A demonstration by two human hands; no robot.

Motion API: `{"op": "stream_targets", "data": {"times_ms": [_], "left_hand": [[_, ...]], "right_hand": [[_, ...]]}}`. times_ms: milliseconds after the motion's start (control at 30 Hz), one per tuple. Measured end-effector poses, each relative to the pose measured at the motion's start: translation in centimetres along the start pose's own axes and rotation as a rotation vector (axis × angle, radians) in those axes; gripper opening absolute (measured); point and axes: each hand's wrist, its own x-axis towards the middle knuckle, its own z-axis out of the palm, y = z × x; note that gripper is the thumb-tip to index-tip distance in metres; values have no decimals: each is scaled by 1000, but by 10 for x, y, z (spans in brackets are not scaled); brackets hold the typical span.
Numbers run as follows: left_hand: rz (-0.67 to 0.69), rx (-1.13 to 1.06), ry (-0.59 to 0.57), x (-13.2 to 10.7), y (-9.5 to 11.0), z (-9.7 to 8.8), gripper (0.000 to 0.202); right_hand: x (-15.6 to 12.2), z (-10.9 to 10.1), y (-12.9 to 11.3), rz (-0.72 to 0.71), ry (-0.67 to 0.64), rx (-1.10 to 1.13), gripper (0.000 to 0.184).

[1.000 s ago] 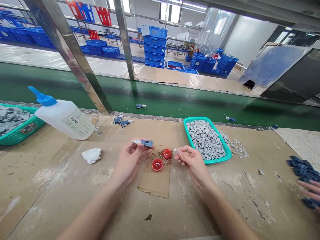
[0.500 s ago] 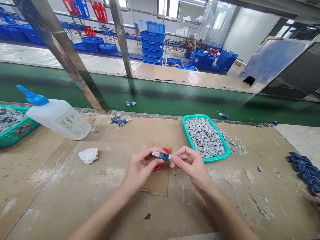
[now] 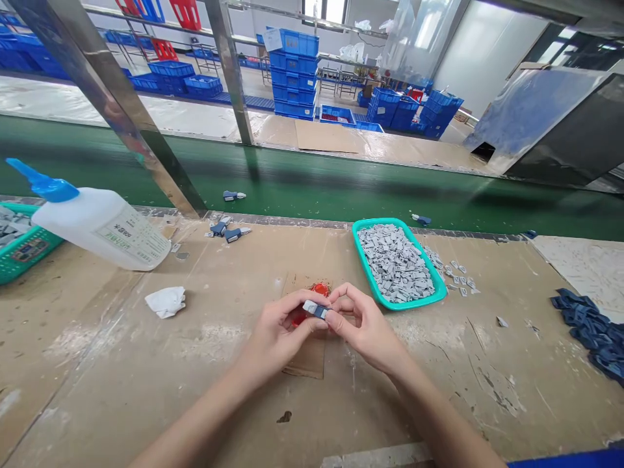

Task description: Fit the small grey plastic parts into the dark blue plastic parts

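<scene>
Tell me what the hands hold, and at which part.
Both hands pinch one small blue-and-grey part: the left hand at its grey end, the right hand at its blue end.

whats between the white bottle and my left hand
A crumpled white wad lies on the bench between the bottle and the left hand, which pinches a small blue part with the right hand; head view.
</scene>
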Motion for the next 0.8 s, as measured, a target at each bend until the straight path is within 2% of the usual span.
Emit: {"op": "stream_targets", "data": {"times_ms": [67, 133, 167, 267, 333, 400, 500, 600, 700, 800], "left_hand": [[-55, -63, 24, 2, 1, 2, 19], [-85, -96, 72, 5, 1, -1, 26], [-92, -92, 104, 6, 2, -4, 33], [-99, 18, 199, 17, 2, -20, 59], [-80, 126, 205, 32, 1, -34, 67], [-16, 241, 176, 54, -1, -47, 68], [109, 498, 122, 103, -9, -62, 70], [186, 885, 1, 161, -23, -71, 75], [124, 1205, -124, 211, -37, -76, 82], [85, 1317, -164, 246, -45, -73, 84]], "right_hand": [[2, -4, -2, -19, 24, -54, 25], [5, -20, -2, -74, 88, -153, 24], [6, -33, -1, -111, 158, -239, 25], [9, -79, 9, -172, 537, -652, 18], [10, -105, 18, -149, 604, -879, 15], [13, -119, 26, -129, 620, -982, 13], [20, -120, 33, -89, 675, -1020, 16], [27, -113, 34, -48, 721, -1026, 11], [28, -110, 31, -77, 703, -957, 4], [25, -109, 24, -102, 670, -711, 7]]}}
